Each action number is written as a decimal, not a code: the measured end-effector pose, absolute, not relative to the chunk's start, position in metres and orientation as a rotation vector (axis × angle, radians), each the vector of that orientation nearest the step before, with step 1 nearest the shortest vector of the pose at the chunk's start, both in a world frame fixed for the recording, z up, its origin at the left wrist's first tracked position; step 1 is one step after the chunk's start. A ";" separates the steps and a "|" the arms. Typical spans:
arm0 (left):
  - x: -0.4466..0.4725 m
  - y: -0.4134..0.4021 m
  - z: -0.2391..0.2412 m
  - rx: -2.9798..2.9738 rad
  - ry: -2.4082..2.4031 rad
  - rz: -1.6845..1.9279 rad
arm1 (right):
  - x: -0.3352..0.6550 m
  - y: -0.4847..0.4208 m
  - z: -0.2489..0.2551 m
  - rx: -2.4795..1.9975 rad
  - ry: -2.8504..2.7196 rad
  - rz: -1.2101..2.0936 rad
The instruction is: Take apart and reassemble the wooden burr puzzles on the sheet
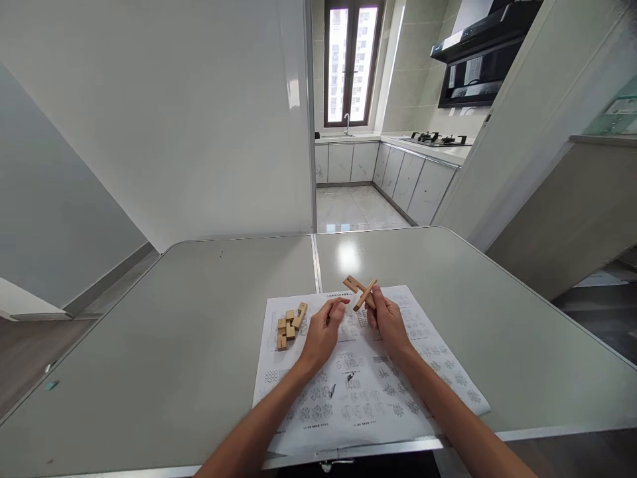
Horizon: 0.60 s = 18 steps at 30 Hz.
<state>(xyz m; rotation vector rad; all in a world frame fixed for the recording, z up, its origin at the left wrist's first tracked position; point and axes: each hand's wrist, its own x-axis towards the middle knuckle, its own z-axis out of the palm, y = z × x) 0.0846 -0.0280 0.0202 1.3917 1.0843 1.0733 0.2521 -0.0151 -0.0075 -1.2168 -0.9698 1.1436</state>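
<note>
Your right hand (pixel 391 324) pinches two wooden pieces between thumb and fingers: a straight bar (pixel 365 296) that crosses a notched piece (pixel 351 284). You have them raised over the far edge of the printed sheet (pixel 338 435), tilted, with the notched end pointing away to the left. Gripping them by their right side probably serves to keep the crossing clear of your fingers and in your sight, though exactly how the two meet is too small to tell.

Your left hand (pixel 322 326) sits just beside them, apart from the wood as far as it shows. Its fingers are curled inward; you may be keeping it close so it can steady the pieces, but I cannot tell whether those fingers are pressed together or have something tucked inside.

The remaining wooden blocks (pixel 290 330) stand close together on the left part of the sheet, one leaning at a slant, likely put there to be within easy reach of your left hand. The sheet lies flat on the table (pixel 199 358) beneath both forearms, its rows of small diagrams facing up, presumably so you can look down at them while your hands are busy.

As for containers, the kitchen cabinets (pixel 341 162) beyond the doorway have their fronts closed, so you cannot see what they hold.
</note>
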 end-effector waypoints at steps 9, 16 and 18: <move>0.080 -0.019 0.020 0.934 0.773 1.030 | 0.252 -0.016 -0.009 -1.211 -0.955 1.169; 0.084 -0.026 0.022 1.050 0.823 0.931 | 0.253 -0.015 -0.009 -1.202 -0.970 1.156; 0.085 -0.026 0.022 1.078 0.820 0.929 | 0.252 -0.014 -0.009 -1.201 -0.998 1.167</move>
